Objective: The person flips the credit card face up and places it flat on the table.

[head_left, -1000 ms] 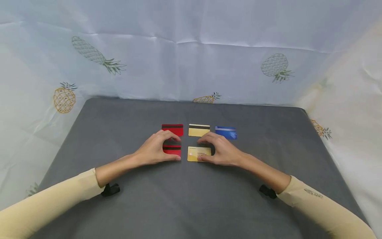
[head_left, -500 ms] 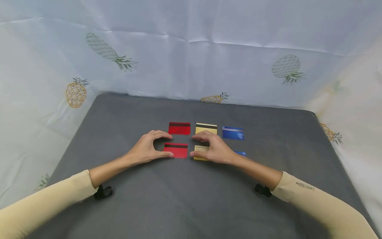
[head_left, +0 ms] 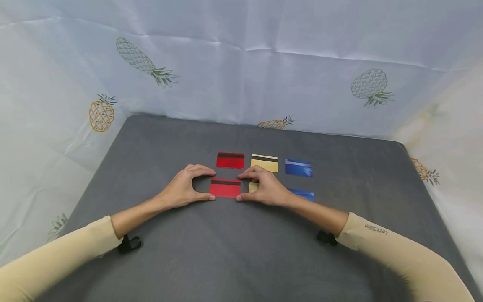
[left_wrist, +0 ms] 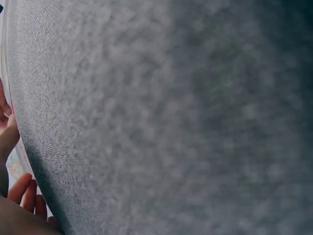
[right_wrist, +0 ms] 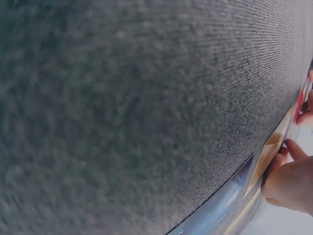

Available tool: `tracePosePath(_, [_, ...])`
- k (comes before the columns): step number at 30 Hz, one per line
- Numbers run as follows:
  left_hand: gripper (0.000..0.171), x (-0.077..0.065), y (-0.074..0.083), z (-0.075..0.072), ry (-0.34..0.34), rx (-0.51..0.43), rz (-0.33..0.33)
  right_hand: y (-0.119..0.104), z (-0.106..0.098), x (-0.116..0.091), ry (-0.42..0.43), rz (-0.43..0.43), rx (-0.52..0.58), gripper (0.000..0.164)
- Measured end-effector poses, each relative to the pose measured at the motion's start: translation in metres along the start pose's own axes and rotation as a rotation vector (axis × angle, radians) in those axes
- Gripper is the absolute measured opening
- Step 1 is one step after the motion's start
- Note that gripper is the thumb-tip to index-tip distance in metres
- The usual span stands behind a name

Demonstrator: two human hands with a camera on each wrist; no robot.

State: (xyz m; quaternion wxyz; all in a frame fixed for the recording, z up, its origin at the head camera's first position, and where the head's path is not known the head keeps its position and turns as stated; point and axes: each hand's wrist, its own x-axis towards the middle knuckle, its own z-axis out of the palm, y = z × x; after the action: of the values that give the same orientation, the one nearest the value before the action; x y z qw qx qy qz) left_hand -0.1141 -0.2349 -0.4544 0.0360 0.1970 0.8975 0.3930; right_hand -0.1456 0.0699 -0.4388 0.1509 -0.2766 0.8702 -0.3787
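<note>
A red card (head_left: 225,191) with a dark stripe lies on the grey tabletop in the near row. At its left end is my left hand (head_left: 183,186), thumb and fingers curved apart, thumb tip close to the card's edge. My right hand (head_left: 268,187) curves the same way at the right end, over the near gold card (head_left: 252,187), which it mostly hides. Whether either hand touches the red card I cannot tell. My right wrist partly covers the near blue card (head_left: 303,194). The right wrist view shows a gold card (right_wrist: 270,152) beneath that hand.
Behind, a second row holds a red card (head_left: 230,162), a gold card (head_left: 269,166) and a blue card (head_left: 297,168). The grey table (head_left: 234,256) meets a pineapple-print curtain (head_left: 211,84) at the back. Black straps (head_left: 130,244) sit under both forearms.
The right hand has moved left, across the near gold card to the near red card's right end. The left hand has drawn back left, uncovering the red cards. The head view has shifted slightly.
</note>
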Motion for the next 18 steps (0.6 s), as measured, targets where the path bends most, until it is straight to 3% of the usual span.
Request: tracePosePath(18, [0.055,0.0049,0.0015,0.0008,-0.017,0.042,0.016,-0.003,0.0044,0.0036,0.033,-0.039,-0.11,0.051])
